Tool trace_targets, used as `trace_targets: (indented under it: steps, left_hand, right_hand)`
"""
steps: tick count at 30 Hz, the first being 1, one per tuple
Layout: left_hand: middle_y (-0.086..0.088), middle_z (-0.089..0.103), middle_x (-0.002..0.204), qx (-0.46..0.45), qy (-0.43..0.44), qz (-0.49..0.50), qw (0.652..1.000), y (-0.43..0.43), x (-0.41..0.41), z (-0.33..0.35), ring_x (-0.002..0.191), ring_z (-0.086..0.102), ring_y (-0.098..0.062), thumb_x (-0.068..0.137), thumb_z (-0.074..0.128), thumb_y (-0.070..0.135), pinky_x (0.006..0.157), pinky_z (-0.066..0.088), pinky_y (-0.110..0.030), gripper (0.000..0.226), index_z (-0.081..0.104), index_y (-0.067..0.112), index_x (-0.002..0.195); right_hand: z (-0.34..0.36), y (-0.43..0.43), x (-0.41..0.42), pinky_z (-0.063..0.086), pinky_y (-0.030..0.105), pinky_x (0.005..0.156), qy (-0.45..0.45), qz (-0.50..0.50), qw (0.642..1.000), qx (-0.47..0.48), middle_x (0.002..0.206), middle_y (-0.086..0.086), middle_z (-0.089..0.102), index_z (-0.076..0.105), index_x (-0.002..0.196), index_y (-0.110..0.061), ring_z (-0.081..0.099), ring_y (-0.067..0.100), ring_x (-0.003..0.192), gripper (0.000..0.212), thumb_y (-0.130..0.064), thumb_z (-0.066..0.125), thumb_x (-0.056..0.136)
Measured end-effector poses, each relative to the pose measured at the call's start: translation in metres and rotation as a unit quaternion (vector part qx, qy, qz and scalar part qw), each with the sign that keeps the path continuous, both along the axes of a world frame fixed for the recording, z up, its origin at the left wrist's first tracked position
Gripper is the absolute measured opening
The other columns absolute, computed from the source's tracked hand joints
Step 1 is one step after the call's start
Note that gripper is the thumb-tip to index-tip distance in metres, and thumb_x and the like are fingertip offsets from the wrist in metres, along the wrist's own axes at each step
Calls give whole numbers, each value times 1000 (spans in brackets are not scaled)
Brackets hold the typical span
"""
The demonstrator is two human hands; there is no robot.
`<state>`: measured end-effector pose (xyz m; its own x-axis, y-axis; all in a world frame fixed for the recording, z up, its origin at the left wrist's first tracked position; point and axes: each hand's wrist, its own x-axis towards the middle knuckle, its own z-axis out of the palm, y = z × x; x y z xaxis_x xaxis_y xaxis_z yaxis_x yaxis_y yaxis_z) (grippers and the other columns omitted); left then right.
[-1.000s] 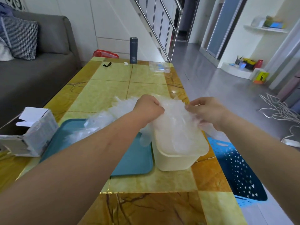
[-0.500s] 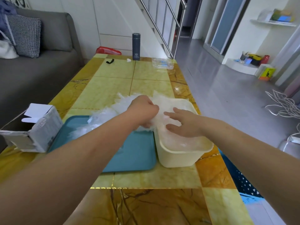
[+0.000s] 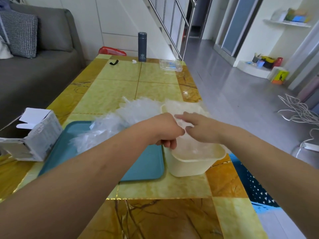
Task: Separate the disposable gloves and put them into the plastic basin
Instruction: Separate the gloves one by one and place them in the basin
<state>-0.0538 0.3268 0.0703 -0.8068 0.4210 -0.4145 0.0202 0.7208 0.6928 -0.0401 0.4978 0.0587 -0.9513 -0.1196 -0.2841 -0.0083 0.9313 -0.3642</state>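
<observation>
A cream plastic basin [image 3: 188, 165] stands on the table right of a teal tray [image 3: 143, 167]. Clear disposable gloves [image 3: 191, 147] fill the basin. A loose pile of clear gloves [image 3: 120, 118] spreads over the tray's far side and onto the table. My left hand [image 3: 165, 130] hovers at the basin's left rim, fingers curled round a bunch of clear gloves. My right hand [image 3: 198, 126] is above the basin with straight fingers reaching toward that bunch, its fingertips touching the film.
An opened white cardboard box [image 3: 32, 137] lies left of the tray. At the table's far end stand a dark flask [image 3: 142, 47], a clear plastic container [image 3: 170, 65] and a black strap [image 3: 114, 62]. A blue perforated basket [image 3: 250, 183] sits on the floor at right. A grey sofa [image 3: 34, 66] is on the left.
Both hands came down from holding a glove stretched above the basin. My right hand let go, pressed into the basin, then moved left to meet my left hand.
</observation>
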Motion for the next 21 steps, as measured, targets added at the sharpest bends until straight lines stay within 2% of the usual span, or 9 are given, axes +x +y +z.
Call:
trace_targets:
  steps: [3, 6, 9, 11, 13, 16, 18, 21]
  left_hand:
    - [-6, 70, 61, -23, -1, -9, 1000, -3, 2, 7, 38, 45, -12, 92, 57, 19, 41, 31, -19, 26, 73, -1, 96]
    - [-11, 71, 69, 23, 76, 43, 996, -13, -5, 4, 52, 53, -20, 78, 62, 25, 49, 42, -26, 33, 75, -2, 91]
    - [-8, 76, 84, 53, 171, 68, 981, -21, -11, -1, 64, 65, -23, 85, 61, 19, 55, 52, -29, 18, 76, 8, 83]
    - [-3, 75, 83, 54, 185, 60, 979, -22, -10, -4, 66, 67, -22, 88, 61, 18, 55, 54, -28, 17, 75, 14, 79]
    - [1, 73, 79, 74, 178, 56, 980, -23, -6, -7, 70, 71, -24, 89, 63, 18, 58, 59, -32, 17, 75, 17, 77]
    - [3, 74, 78, 108, 193, 67, 973, -33, -3, -11, 71, 72, -22, 91, 64, 17, 60, 61, -36, 17, 76, 17, 79]
    - [3, 74, 78, 115, 221, 79, 965, -45, 1, -12, 63, 66, -13, 92, 64, 19, 58, 57, -31, 16, 76, 19, 82]
    - [9, 72, 81, 128, 257, 110, 952, -69, 6, -19, 67, 65, -8, 92, 65, 22, 64, 58, -29, 15, 73, 28, 81]
  right_hand:
    - [-17, -3, -2, 11, 47, 128, -84, 21, 996, 6, 172, -5, 11, 31, 156, -49, 7, 19, 159, 52, -37, 41, 106]
    - [-36, -11, -11, 21, 51, 124, -77, 23, 996, 40, 170, -3, 21, 33, 157, -42, 24, 27, 155, 50, -48, 36, 107]
    - [-51, -21, -20, 27, 56, 119, -100, 15, 988, 117, 167, 4, 20, 33, 158, -32, 31, 35, 148, 56, -43, 41, 104]
    - [-56, -26, -23, 27, 56, 120, -124, 18, 977, 170, 169, 7, 12, 22, 162, -28, 27, 38, 149, 65, -39, 44, 102]
    - [-50, -33, -22, 30, 50, 120, -122, 17, 978, 167, 168, 10, 21, 25, 161, -23, 32, 36, 148, 65, -36, 48, 102]
    - [-23, -34, -15, 41, 38, 111, -44, -49, 995, 73, 156, 8, 47, 44, 153, -17, 49, 28, 138, 54, -29, 54, 101]
    - [-1, -32, -2, 47, 34, 105, 23, -113, 993, 9, 152, 4, 53, 52, 149, -19, 55, 23, 132, 55, -22, 54, 94]
    - [22, -44, 19, 51, 38, 101, 131, -155, 979, 2, 146, 3, 58, 57, 144, -20, 57, 25, 129, 59, -11, 49, 86]
